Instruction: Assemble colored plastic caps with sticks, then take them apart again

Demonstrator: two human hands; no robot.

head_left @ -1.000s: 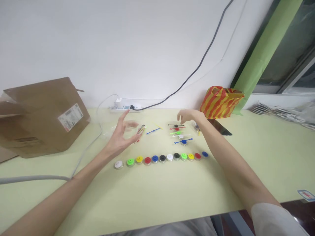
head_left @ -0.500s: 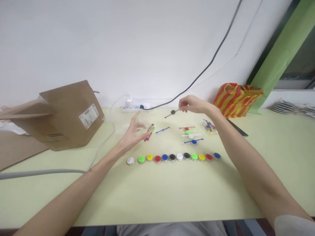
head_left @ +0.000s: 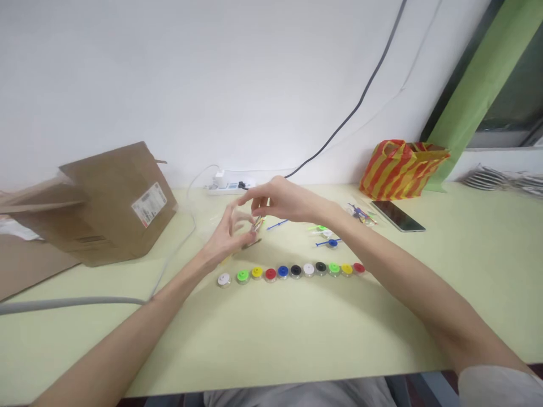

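My left hand (head_left: 227, 237) has its thumb and curled fingers around a small bunch of plastic arrows (head_left: 257, 225). My right hand (head_left: 280, 200) reaches across from the right, with its fingertips pinched at the top of the same bunch; what exactly they grip is partly hidden. A dark arrow (head_left: 253, 244) shows by my left thumb, and a blue arrow (head_left: 278, 224) lies just beyond. Below my hands runs a row of round clear bases with coloured caps, among them a white one (head_left: 224, 279) and a red one (head_left: 270, 275). A blue spinner (head_left: 332, 243) with its arrow stands beside my right forearm.
At the left stands an open cardboard box (head_left: 119, 209). A power strip (head_left: 231, 187) with cables lies along the wall. At the right are a bundle of arrows (head_left: 360, 213), a phone (head_left: 397, 216) and a striped bag (head_left: 403, 169).
My right hand has moved left from beside the black spinner to the arrows at my left hand. Its forearm now hides the blue cap at the row's right end.
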